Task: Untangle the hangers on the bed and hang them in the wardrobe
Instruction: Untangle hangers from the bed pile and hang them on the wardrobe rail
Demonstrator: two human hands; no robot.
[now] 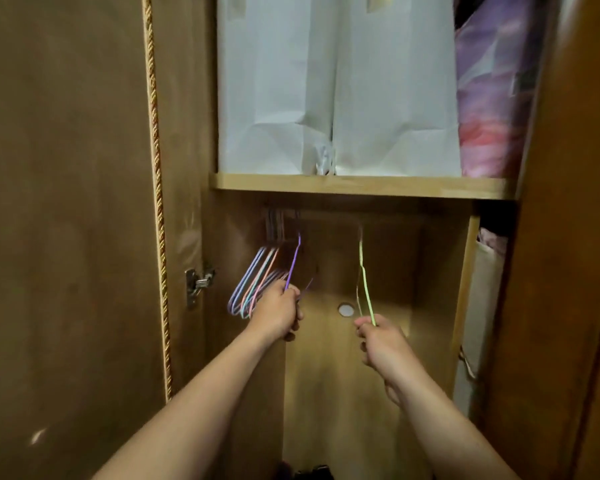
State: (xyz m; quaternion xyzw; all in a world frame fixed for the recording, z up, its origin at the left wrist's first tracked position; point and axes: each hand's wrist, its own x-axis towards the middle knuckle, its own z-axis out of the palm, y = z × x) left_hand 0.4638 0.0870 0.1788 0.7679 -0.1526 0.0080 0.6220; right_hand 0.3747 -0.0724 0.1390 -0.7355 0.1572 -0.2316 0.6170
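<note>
Under the wardrobe shelf (361, 187), the left hand (278, 311) grips a purple hanger (293, 263) beside a bunch of pastel hangers (253, 285) hanging near the compartment's left wall. The right hand (378, 342) pinches a yellow-green hanger (365, 282), hanging well apart toward the middle.

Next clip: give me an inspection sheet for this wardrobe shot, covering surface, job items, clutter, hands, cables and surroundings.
Surface: wooden shelf above the hanging space.
Job's things: purple hanger and green hanger held up under the shelf; bunch of hangers already hanging at left.
Clutter: white bags and a purple bundle on the shelf.
Hands: left hand grips the purple hanger; right hand grips the green hanger.
Cables: nothing seen.
Surroundings: open door with hinge.
</note>
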